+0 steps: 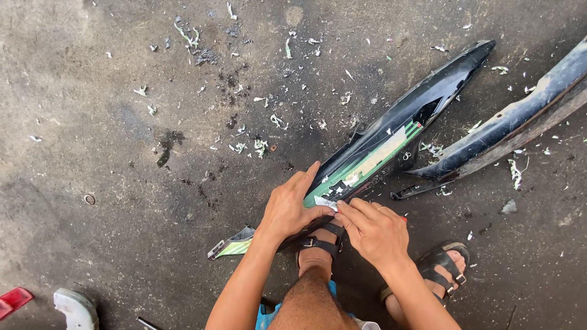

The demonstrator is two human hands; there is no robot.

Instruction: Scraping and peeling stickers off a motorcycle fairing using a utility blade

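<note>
A long black motorcycle body panel [422, 104] with a green and white sticker stripe [376, 156] lies slantwise on the concrete floor, its near end resting over my sandalled foot [318, 247]. My left hand [290, 208] grips the panel's near end, thumb along the top edge. My right hand [373, 229] pinches a small peeled piece of white sticker [326, 202] at the stripe's near end. Something red shows just behind the right hand; I cannot tell what it is.
A second black panel [520, 119] lies to the right. Scraps of peeled sticker [189, 36] litter the stained floor. A red and a white plastic part [76, 308] sit at the lower left. My other sandalled foot [443, 269] is at the lower right.
</note>
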